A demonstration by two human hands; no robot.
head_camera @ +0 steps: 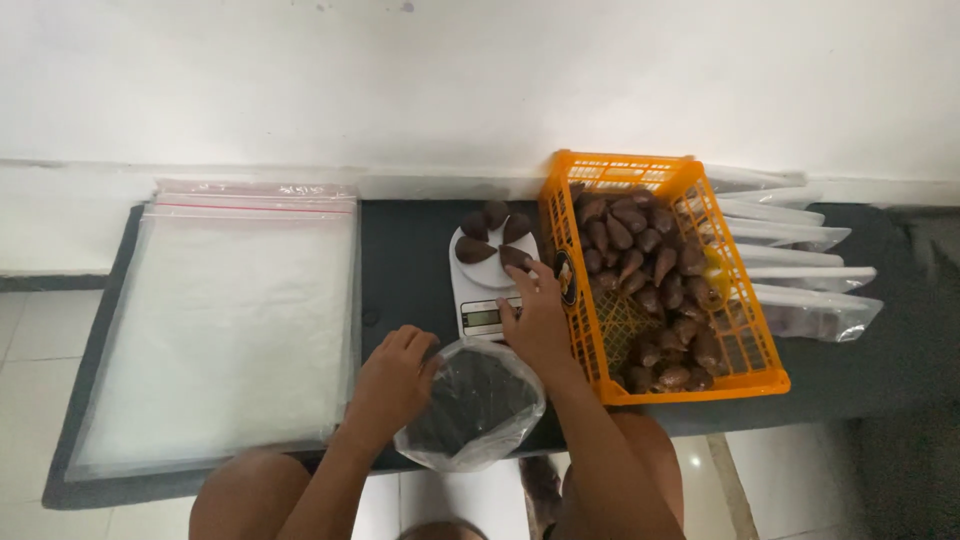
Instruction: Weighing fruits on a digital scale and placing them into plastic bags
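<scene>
My left hand [392,378] grips the rim of an open clear plastic bag [476,408] at the bench's front edge. My right hand [535,318] reaches over a small white kitchen scale [483,295], its fingertips touching a brown scaly fruit [516,258] on the platform. Several of these pointed brown fruits [490,232] lie on the scale. An orange plastic basket [749,343] just right of the scale holds many more of these fruits [648,270].
A stack of large clear zip bags [225,320] covers the left part of the dark bench [408,258]. Filled, sealed bags [800,270] lie fanned out right of the basket. A white wall runs behind; tiled floor and my knees show below.
</scene>
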